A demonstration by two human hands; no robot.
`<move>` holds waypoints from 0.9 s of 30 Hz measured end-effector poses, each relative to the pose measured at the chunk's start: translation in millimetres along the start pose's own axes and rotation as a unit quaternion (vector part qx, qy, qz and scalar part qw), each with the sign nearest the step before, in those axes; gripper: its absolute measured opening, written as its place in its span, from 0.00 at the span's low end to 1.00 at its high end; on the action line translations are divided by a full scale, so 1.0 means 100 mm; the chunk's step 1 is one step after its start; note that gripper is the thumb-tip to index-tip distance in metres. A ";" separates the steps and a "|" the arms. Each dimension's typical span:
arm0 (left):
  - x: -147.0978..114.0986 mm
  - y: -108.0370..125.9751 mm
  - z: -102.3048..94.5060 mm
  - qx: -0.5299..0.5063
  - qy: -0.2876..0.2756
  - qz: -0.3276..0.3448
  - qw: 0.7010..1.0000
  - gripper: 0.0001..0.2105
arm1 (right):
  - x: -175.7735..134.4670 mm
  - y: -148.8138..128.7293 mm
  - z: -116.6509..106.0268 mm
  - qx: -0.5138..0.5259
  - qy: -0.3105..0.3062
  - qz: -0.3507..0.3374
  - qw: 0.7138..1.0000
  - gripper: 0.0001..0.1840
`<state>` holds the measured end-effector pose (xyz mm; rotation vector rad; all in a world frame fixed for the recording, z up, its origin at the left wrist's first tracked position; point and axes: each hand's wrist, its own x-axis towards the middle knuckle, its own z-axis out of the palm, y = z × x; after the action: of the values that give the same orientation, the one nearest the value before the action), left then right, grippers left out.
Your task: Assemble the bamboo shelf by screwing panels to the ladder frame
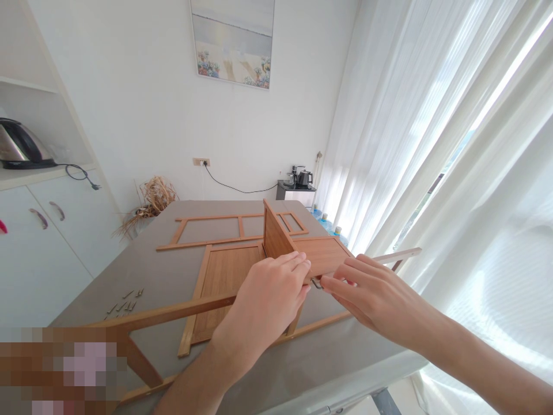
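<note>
My left hand (272, 288) is closed around the joint where an upright wooden panel (277, 233) meets the rail of a wooden side frame (181, 312). Between the fingertips of my right hand (367, 283) is a small bent metal hex key (317, 283), its far end at that same joint. The tip of the key is hidden by my left fingers. Behind my hands, a second wooden panel (322, 253) stretches to the right from the upright one. A flat framed panel (228, 274) lies on the table left of the joint.
Several metal screws (123, 301) lie on the grey table (129, 253) at the left. An open wooden frame (209, 242) lies toward the back. White curtains (389, 115) hang along the right. A pixelated patch covers the lower left corner.
</note>
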<state>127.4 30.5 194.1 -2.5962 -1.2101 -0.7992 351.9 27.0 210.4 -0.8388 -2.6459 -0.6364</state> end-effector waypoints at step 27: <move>0.01 0.00 0.00 -0.001 -0.005 -0.004 1.000 0.14 | -0.07 -0.01 0.11 0.114 -0.084 0.037 0.989 0.12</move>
<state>128.4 31.1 194.3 -2.6008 -1.2250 -0.7902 355.5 28.4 197.8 -0.9537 -2.7513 -0.2457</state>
